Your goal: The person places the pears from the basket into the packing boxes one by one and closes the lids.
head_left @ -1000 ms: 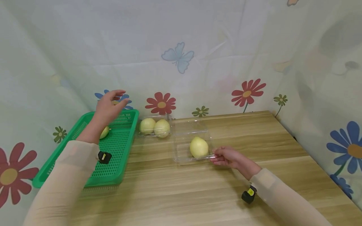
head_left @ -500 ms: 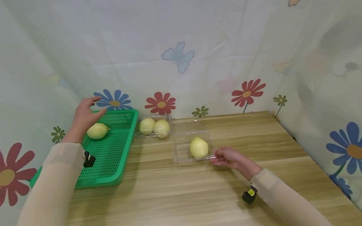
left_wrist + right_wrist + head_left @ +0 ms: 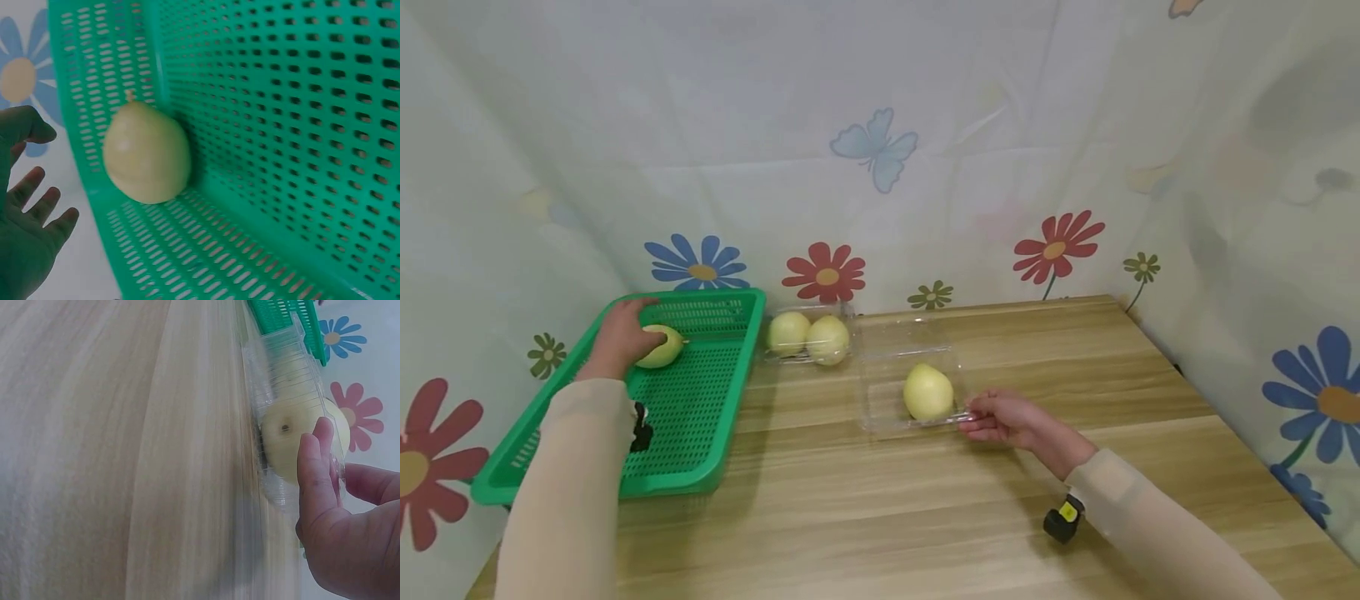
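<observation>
Over the far left part of the green basket (image 3: pixel 700 392), my left hand (image 3: pixel 621 337) is at a pale yellow pear (image 3: pixel 662 348), its thumb overlapping the fruit in the head view. In the left wrist view the hand's fingers are spread, with a gap between them and the pear (image 3: pixel 147 153) lying on its side. My right hand (image 3: pixel 1000 417) pinches the near right edge of a clear plastic clamshell box (image 3: pixel 883 408) between thumb and fingers. One pear (image 3: pixel 928 392) sits inside this box; its lid lies folded back behind.
Left of the open box, a second clear plastic box (image 3: pixel 805 360) holds two pears (image 3: pixel 827 340) near the back edge of the wooden table (image 3: pixel 865 517). Flower-printed cloth (image 3: pixel 925 208) encloses the back and sides.
My left hand has moved left and then down into the basket, reaching the pear. The right hand keeps its pinch on the box edge, unmoved.
</observation>
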Tool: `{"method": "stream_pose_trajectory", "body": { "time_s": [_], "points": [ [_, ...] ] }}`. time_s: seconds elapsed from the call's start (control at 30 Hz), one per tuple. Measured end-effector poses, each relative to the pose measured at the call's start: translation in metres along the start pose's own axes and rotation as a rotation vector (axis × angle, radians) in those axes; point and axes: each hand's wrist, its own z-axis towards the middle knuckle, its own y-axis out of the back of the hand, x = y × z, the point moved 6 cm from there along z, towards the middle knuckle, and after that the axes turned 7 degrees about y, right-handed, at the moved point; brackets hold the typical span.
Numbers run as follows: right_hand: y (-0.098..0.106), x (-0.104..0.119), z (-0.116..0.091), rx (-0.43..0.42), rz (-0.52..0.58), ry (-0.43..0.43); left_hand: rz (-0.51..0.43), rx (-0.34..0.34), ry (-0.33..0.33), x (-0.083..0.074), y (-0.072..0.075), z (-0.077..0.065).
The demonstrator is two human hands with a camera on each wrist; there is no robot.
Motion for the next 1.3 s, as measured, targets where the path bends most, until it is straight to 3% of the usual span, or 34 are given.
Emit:
{"method": "stream_pose_trajectory", "body": {
  "time_s": [0.17, 0.3, 0.73, 1.0, 1.2, 1.3],
  "points": [
    [-0.001, -0.001, 0.0, 0.002, 0.004, -0.003, 0.032, 0.057, 0.037, 0.014, -0.014, 0.003],
    [-0.001, 0.001, 0.0, 0.007, 0.007, 0.0, 0.035, 0.066, 0.048, 0.019, -0.021, 0.004],
    [0.003, -0.002, 0.003, 0.004, 0.009, -0.01, 0.066, 0.112, 0.04, 0.04, -0.039, 0.011],
    [0.005, -0.001, 0.001, -0.013, 0.011, -0.012, 0.061, 0.184, 0.151, 0.039, -0.042, 0.012],
    [0.006, -0.002, 0.001, -0.029, 0.015, -0.01, 0.089, 0.166, 0.142, 0.034, -0.039, 0.011],
    [0.007, -0.004, 0.002, -0.028, 0.019, -0.013, 0.116, 0.19, 0.144, 0.034, -0.038, 0.01]
  ]
}}
